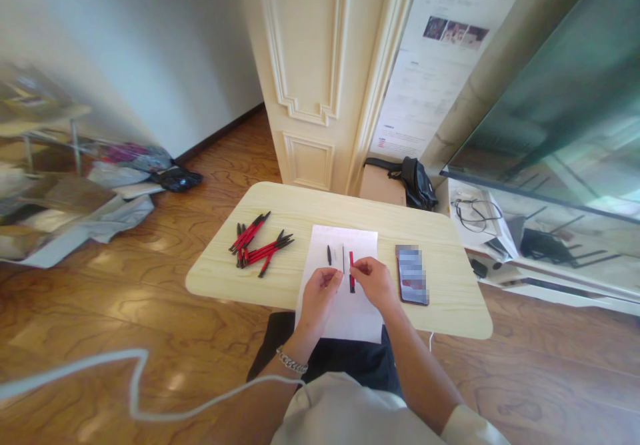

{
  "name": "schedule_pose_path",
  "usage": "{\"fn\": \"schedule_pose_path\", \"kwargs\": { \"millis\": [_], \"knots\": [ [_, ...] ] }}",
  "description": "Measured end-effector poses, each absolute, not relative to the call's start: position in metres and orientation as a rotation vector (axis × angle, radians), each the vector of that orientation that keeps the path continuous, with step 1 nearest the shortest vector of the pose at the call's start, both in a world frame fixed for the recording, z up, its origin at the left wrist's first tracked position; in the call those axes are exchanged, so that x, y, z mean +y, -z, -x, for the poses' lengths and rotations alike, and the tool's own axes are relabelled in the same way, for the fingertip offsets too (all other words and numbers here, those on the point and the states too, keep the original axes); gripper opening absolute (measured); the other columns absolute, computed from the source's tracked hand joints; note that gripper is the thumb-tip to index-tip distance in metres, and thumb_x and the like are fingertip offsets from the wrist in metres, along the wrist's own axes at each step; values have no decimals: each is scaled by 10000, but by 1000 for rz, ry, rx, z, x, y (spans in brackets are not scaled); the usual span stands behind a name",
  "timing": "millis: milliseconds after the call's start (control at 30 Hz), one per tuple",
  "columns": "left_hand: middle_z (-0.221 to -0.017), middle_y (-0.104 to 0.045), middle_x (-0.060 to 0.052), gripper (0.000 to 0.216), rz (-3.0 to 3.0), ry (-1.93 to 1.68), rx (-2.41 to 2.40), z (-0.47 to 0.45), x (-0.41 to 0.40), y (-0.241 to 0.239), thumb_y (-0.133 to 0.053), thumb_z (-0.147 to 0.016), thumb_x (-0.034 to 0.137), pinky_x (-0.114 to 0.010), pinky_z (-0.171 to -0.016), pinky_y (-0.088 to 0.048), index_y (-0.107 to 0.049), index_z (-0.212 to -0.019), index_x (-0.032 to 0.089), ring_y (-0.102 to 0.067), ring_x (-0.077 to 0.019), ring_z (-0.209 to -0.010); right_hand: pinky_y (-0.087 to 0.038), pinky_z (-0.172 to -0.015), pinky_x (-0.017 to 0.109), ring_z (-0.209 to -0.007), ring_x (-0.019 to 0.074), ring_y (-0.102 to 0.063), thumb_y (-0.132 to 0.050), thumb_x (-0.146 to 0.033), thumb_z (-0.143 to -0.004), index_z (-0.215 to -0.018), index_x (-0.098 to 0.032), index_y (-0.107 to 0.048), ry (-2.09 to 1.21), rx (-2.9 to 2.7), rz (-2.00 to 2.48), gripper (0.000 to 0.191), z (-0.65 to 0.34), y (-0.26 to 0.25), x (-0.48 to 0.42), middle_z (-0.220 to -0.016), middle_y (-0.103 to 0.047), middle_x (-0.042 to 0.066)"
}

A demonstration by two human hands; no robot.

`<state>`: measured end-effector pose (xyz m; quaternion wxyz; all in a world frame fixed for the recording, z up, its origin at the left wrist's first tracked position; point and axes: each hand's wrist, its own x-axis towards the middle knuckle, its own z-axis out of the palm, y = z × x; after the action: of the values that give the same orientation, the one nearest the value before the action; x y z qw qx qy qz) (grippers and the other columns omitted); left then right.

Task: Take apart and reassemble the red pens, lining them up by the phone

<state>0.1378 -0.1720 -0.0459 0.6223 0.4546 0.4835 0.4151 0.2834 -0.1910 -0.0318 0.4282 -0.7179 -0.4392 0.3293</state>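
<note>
A white sheet of paper (345,318) lies on the table under both hands. On it, a black pen tip piece (329,254) and what looks like a small clear spring (335,254) lie side by side. My left hand (320,293) is closed, thumb and forefinger pinched at the lower end of a thin dark pen refill (343,257). Just right of it, my right hand (374,282) pinches a red pen barrel (351,258) with a black end. The barrel points away from me and stands apart from the refill.
Several red and black pens (257,248) lie in a loose pile on the table's left. A phone (412,275) rests at the right of the paper. The pale table (450,311) has rounded corners. A white cable (200,408) crosses the lower left in front.
</note>
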Motion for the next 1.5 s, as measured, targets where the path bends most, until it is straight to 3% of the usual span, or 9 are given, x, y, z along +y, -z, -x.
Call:
{"fn": "schedule_pose_path", "kwargs": {
  "millis": [400,1167,1500],
  "knots": [
    [-661,-631,-9,300,-1084,-937,1102,-127,-172,52,-664,-751,460,-242,-580,-417,-618,-803,169,-581,-142,-630,-391,-690,269,-795,200,-630,-573,-278,-819,-815,-191,-704,-469,-1357,2251,158,-295,51,-164,-836,-712,83],
    [-566,-576,23,340,-907,-927,1043,-127,-174,41,-721,-682,472,-210,-459,-346,-569,-729,171,-492,-87,-478,-385,-707,256,-796,173,-602,-540,-252,-837,-863,-166,-676,-462,-1299,2200,163,-300,52,-170,-864,-688,71],
    [-627,-597,9,327,-973,-829,988,-126,-182,41,-650,-762,488,-182,-420,-300,-585,-814,171,-486,-69,-470,-374,-671,260,-783,179,-611,-453,-308,-892,-906,-209,-673,-424,-1304,2150,242,-304,48,-183,-841,-695,56]
  ]
}}
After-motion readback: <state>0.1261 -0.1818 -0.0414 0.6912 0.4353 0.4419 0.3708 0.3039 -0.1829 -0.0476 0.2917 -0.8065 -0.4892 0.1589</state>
